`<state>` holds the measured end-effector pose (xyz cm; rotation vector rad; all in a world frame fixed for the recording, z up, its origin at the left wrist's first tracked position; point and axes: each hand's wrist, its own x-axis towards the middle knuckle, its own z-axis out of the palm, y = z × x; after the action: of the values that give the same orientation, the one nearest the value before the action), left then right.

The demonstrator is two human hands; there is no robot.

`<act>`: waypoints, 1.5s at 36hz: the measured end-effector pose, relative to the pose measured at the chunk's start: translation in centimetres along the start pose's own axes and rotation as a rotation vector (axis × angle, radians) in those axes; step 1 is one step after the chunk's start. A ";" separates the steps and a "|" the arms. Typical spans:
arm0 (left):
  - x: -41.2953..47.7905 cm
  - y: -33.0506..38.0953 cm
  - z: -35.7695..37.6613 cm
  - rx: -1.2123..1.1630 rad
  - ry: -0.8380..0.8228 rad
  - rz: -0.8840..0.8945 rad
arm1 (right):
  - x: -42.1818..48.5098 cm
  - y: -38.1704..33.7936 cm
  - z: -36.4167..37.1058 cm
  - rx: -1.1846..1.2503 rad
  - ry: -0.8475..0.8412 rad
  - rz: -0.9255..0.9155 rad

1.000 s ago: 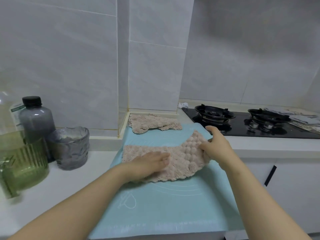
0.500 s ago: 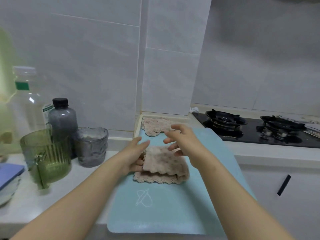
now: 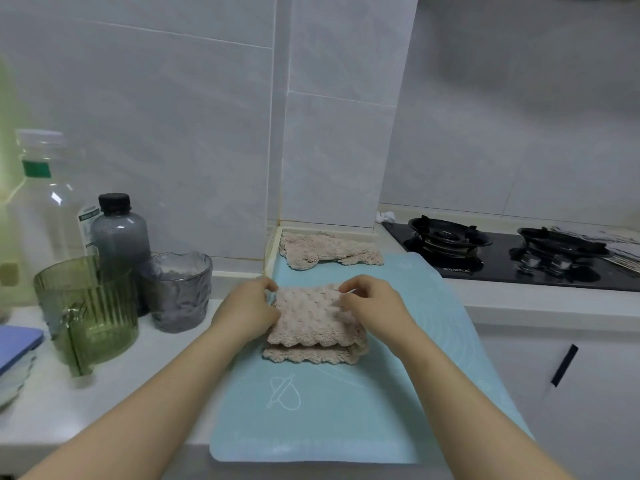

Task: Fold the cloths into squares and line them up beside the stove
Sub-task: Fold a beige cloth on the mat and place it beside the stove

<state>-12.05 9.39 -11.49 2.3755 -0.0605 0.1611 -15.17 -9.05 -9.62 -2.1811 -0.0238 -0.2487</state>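
A beige, bumpy cloth (image 3: 311, 323) lies folded in layers on the light blue mat (image 3: 346, 410), its scalloped edges stacked toward me. My left hand (image 3: 249, 313) grips its far left corner with curled fingers. My right hand (image 3: 374, 306) pinches its far right corner. A second beige cloth (image 3: 329, 251) lies rumpled at the back of the mat against the wall. The black gas stove (image 3: 512, 254) sits to the right, beyond the mat's far right corner.
On the white counter to the left stand a green ribbed glass jug (image 3: 86, 317), a grey textured cup (image 3: 176, 292), a dark grey bottle (image 3: 119, 237) and a clear plastic bottle (image 3: 41, 209). A blue board (image 3: 17, 344) lies at the far left edge. A tiled pillar (image 3: 339, 133) rises behind the mat.
The cloth went from spread wide under both hands to folded into a compact stack. Both hands moved to its far corners and now hold them. The camera view shifted left.
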 end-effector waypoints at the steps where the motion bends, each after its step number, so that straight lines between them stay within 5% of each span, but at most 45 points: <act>1: -0.2 0.4 -0.2 0.103 0.099 0.041 | 0.1 0.0 0.1 0.004 0.056 -0.029; 4: -0.5 2.2 -0.1 0.096 0.290 0.233 | 0.6 0.0 0.4 -0.061 0.168 -0.085; 7: 0.2 3.2 1.6 0.119 0.051 0.352 | 1.5 0.5 1.3 -0.336 0.036 -0.083; 10: 0.9 2.6 3.5 0.123 -0.233 0.256 | 1.9 1.0 2.3 -0.525 -0.112 -0.076; 15: 1.0 1.0 4.0 0.272 -0.304 0.191 | 1.6 1.9 2.4 -0.587 -0.274 -0.068; 36: -0.3 -0.3 4.5 0.376 -0.188 0.254 | 0.7 3.9 3.5 -0.579 -0.220 -0.071; 43: -0.8 -0.7 4.3 0.246 0.022 0.131 | 0.3 3.7 3.0 -0.341 0.049 0.029; 54: -1.7 0.0 3.8 0.315 0.104 -0.033 | 0.2 4.4 3.0 -0.189 0.060 0.097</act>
<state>-13.38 6.79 -14.42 2.6757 0.0582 0.2966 -13.97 -9.23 -14.78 -2.3536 0.1443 -0.2699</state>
